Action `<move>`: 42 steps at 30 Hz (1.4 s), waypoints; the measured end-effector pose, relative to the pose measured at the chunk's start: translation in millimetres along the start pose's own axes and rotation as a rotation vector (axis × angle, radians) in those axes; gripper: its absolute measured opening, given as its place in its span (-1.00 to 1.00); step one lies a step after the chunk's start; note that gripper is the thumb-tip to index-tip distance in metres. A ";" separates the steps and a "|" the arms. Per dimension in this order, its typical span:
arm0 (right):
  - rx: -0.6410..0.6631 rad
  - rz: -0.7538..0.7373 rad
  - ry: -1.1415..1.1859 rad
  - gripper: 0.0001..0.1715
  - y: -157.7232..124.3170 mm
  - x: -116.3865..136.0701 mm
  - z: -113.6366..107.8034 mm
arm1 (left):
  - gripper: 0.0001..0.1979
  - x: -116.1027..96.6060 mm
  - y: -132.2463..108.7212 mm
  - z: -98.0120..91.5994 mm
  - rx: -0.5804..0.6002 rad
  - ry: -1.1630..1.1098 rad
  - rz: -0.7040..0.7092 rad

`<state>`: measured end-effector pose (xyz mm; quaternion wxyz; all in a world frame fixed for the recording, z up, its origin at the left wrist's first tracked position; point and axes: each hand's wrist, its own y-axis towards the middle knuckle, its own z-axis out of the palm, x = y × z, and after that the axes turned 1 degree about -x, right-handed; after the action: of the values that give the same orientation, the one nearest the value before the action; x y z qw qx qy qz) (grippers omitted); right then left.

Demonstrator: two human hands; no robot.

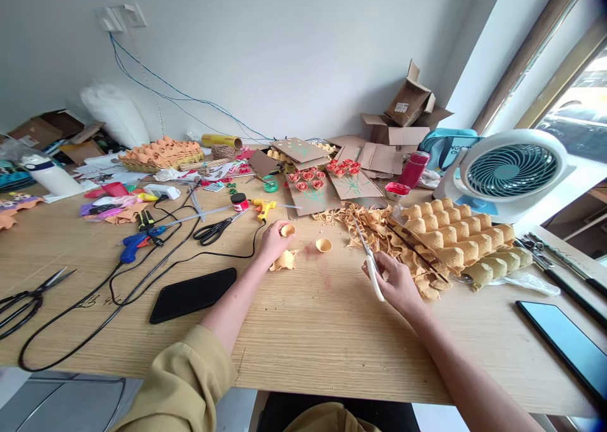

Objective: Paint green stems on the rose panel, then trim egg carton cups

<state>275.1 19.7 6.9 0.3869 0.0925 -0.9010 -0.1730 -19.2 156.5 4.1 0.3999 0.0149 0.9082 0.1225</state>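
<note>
At the left end of the tabletop (284, 337), the handles of the black scissors (38, 293) are cut off by the view's edge, as is the pale-screened phone (566, 342) toward the front right corner. The small cup (287, 230) is partly hidden by the left hand (274, 241), and pen marks (89, 302) nearer the front edge cannot be read.

Left fingers (274, 231) hold 1 carton cup (287, 231) while right fingers (386, 262) grip white-handled scissors (371, 266).
</note>
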 end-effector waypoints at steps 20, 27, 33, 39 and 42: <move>-0.005 -0.049 -0.019 -0.66 -0.4 -5.7 2.3 | -0.73 2.9 0.6 -4.0 -0.012 -0.033 -0.003; 0.009 -0.028 -0.031 -0.66 0.0 0.3 -0.8 | -0.66 4.6 4.0 2.8 0.054 -0.023 -0.015; 0.017 -0.043 -0.050 -0.67 -0.5 -1.2 0.6 | -0.60 3.7 10.3 3.3 0.143 0.000 0.005; 0.009 -0.057 -0.069 -0.67 -0.7 -3.5 1.9 | -0.58 8.4 11.1 5.3 0.205 0.003 -0.019; 0.014 -0.056 -0.070 -0.68 -0.9 -4.2 1.6 | -0.54 12.0 13.1 6.2 0.229 -0.012 -0.035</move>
<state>276.8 20.5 2.8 0.3495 0.1144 -0.9122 -0.1808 -23.8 171.9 -5.5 0.4030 0.0452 0.9140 0.0106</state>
